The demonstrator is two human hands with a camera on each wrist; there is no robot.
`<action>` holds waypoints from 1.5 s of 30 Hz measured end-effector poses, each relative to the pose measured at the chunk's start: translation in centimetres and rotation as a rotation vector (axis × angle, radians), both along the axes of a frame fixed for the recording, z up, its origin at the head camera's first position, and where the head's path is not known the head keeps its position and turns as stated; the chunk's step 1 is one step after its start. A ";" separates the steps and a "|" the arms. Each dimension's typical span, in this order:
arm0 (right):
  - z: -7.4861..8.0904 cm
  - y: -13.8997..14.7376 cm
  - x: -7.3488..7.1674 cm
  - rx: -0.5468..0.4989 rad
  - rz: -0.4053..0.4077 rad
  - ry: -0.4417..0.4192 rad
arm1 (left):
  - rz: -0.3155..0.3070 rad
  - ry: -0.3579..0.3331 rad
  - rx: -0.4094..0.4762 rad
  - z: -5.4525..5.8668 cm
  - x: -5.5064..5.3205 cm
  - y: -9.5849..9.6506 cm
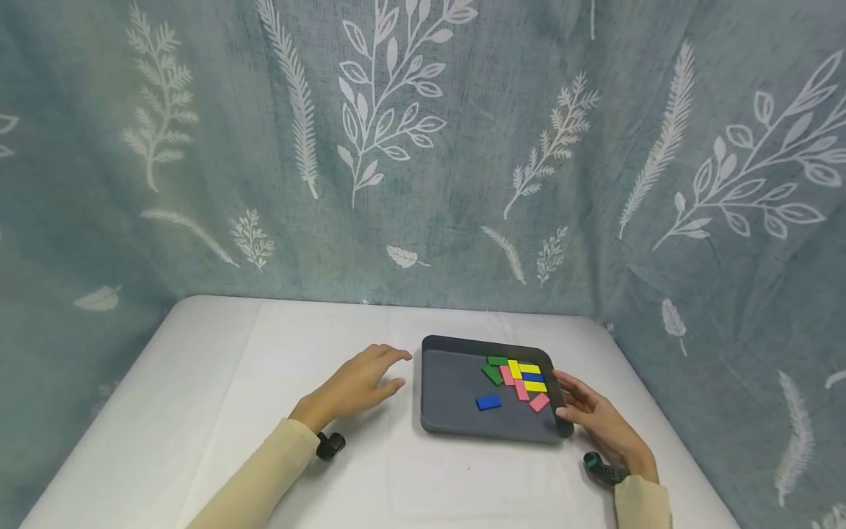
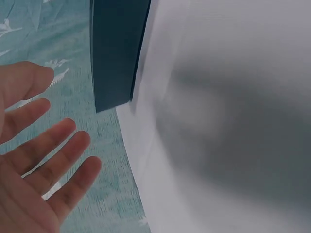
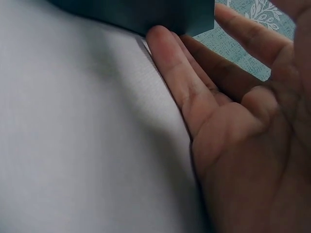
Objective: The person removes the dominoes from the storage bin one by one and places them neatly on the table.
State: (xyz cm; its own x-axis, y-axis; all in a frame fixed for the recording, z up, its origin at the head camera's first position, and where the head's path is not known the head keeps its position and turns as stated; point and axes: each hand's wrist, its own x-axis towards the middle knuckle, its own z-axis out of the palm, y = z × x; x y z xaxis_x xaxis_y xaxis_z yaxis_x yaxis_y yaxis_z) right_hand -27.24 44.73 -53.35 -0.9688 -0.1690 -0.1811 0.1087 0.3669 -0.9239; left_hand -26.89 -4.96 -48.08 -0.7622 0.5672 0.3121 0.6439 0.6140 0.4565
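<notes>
A dark grey rectangular tray (image 1: 456, 422) lies on the white-covered table. Small flat rectangular blocks, coloured green, yellow, pink and blue, cluster in its right half; one blue block (image 1: 488, 402) lies apart, nearer the front. At the tray's right side, my right hand (image 1: 598, 419) holds the wall, thumb at the rim and fingertips against the edge. The right wrist view shows its fingers (image 3: 170, 63) close against the tray's wall (image 3: 180, 17). Left of the tray, my left hand (image 1: 360, 382) hovers with spread, relaxed fingers, holding nothing. A gap separates it from the tray wall (image 2: 119, 53).
A white cloth (image 1: 218, 375) covers the table. Behind and beside it hangs a blue-green curtain (image 1: 330, 242) with white leaf prints. Each wrist wears a dark camera band, the left one (image 1: 330, 445) and the right one (image 1: 603, 470).
</notes>
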 end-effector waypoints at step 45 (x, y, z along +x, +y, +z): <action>-0.4 0.9 0.2 -0.069 0.027 0.039 | -0.409 -0.284 -0.090 -0.1 -4.8 14.8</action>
State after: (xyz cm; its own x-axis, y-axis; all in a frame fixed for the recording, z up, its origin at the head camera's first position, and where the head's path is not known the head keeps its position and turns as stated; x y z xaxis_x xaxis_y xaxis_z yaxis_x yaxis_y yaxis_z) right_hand -27.03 45.62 -53.71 -0.9698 -0.2064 -0.1302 0.0628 0.3043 -0.9505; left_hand -31.67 9.83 -48.17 -0.5199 0.8520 0.0608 0.6978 0.3826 0.6056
